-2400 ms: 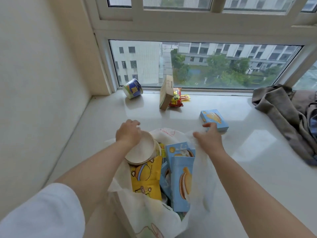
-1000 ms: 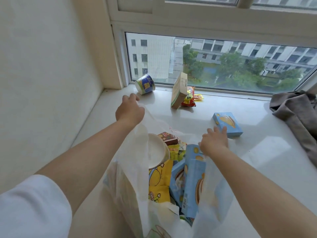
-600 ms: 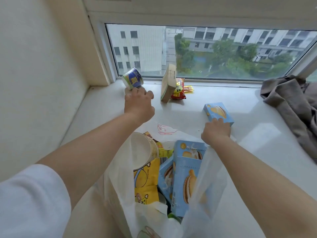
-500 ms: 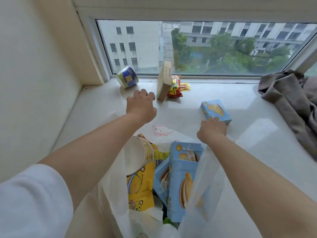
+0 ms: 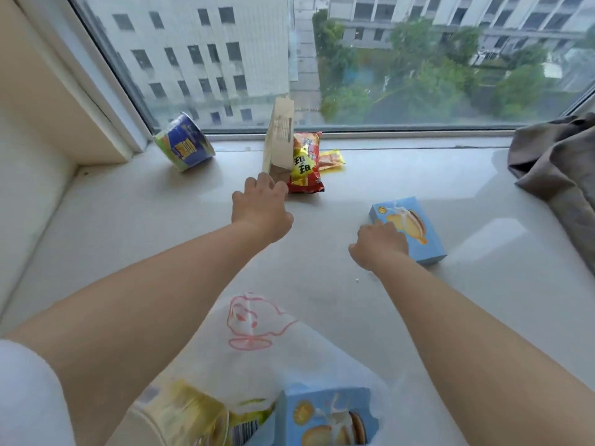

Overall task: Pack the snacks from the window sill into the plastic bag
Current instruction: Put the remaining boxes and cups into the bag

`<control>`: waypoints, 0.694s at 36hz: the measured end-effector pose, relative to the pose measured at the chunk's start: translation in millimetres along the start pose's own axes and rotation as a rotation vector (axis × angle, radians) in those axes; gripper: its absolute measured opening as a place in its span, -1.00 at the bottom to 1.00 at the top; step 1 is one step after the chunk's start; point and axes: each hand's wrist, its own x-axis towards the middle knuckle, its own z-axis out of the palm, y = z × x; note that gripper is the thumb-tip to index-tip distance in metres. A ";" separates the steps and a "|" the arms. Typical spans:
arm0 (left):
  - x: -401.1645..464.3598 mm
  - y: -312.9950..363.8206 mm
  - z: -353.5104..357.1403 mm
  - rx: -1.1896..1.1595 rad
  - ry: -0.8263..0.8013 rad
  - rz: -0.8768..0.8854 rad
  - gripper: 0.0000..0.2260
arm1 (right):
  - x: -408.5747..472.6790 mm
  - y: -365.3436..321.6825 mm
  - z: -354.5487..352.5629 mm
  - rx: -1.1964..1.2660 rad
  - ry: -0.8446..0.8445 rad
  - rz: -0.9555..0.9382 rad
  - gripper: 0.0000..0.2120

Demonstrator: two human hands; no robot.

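The left hand (image 5: 262,209) reaches, fingers loose and empty, toward the upright brown box (image 5: 279,141). The right hand (image 5: 380,244) seems to grasp the blue box (image 5: 410,230), though its fingers are partly hidden. Five snacks remain on the sill (image 5: 145,214): two boxes, one tub (image 5: 184,142), one red packet (image 5: 306,164), one small packet (image 5: 331,160). The bag (image 5: 273,358) waits nearest, already holding several.

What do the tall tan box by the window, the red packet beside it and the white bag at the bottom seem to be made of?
The tall tan box looks like matte cardboard: flat panels, dull brown surface. The red packet seems to be glossy plastic film, crinkled and shiny. The white bag looks like thin, frosted plastic; the snacks inside show faintly through it.
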 end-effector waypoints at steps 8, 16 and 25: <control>120.6 15.1 23.3 -0.055 0.057 -0.073 -0.49 | 116.0 -20.4 3.3 0.211 0.043 -0.040 -0.58; 210.5 20.8 43.3 -0.154 0.011 -0.192 -0.30 | 209.2 -44.7 7.0 0.419 0.094 -0.034 -0.53; 230.7 7.5 60.2 -0.171 0.039 -0.278 -0.27 | 287.3 -80.6 11.9 0.442 0.233 -0.022 -0.02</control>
